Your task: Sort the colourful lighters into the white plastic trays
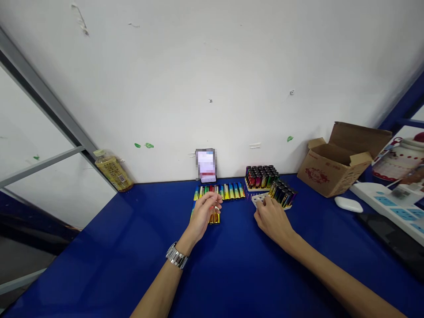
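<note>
My left hand (201, 214) is over the rows of batteries, its fingers curled in and the thumb close to the index finger; whatever they may hold cannot be made out. Under and behind it, batteries in yellow, blue and other colours (232, 191) lie side by side on the table. At the white holder with round holes (257, 200), my right hand (272, 218) has its fingers bent down and closed over the near edge, hiding what they grip. Upright dark-topped batteries (282, 193) fill the holder's right part. Behind it stands a second holder full of upright batteries (261, 176).
A phone (206, 165) leans on the wall behind the batteries. At the left stands a tilted bottle (114, 171). On the right are an open cardboard box (326, 170), a white mouse-like object (348, 204), a power strip (391, 205) and a black flat device (387, 238) on the blue table (132, 238).
</note>
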A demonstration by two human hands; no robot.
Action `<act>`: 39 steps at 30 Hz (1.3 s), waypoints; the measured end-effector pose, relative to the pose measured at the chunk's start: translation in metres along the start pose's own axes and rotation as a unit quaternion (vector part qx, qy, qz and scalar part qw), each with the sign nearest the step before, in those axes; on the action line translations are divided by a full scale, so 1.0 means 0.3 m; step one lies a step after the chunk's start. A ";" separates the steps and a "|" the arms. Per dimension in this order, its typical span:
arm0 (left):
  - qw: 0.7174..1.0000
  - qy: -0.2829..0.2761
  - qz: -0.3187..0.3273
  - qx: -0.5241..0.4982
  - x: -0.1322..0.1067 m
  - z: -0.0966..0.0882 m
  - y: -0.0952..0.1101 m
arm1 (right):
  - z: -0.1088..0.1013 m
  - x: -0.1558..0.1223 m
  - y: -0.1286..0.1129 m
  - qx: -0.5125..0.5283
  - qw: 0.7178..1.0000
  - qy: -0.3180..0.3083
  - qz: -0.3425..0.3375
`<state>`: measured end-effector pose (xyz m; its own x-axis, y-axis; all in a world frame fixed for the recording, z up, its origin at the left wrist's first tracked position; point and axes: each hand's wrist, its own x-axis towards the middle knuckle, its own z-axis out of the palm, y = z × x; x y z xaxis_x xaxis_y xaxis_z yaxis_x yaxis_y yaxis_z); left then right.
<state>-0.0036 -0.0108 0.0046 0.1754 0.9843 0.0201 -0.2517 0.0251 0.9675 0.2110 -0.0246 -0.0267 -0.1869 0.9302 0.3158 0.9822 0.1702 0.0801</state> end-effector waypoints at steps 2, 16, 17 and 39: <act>0.999 -0.013 0.010 0.048 -0.002 0.009 0.000 | -0.005 -0.018 -0.015 0.023 1.000 -0.001 -0.022; 0.915 -0.142 0.097 0.364 0.072 0.167 -0.043 | -0.090 -0.091 -0.142 0.215 0.964 -0.014 -0.155; 0.912 -0.160 0.084 0.369 0.082 0.177 -0.043 | -0.094 -0.098 -0.129 0.234 0.958 -0.020 -0.165; 0.941 -0.220 0.085 0.242 0.147 0.248 -0.118 | 0.018 0.017 0.207 0.547 0.835 -0.045 -0.047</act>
<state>0.0837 0.0188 -0.0100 0.5763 0.7961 0.1846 0.1333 -0.3144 0.9399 0.2712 -0.0076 -0.0252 -0.3107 0.9080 0.2809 0.4036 0.3936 -0.8259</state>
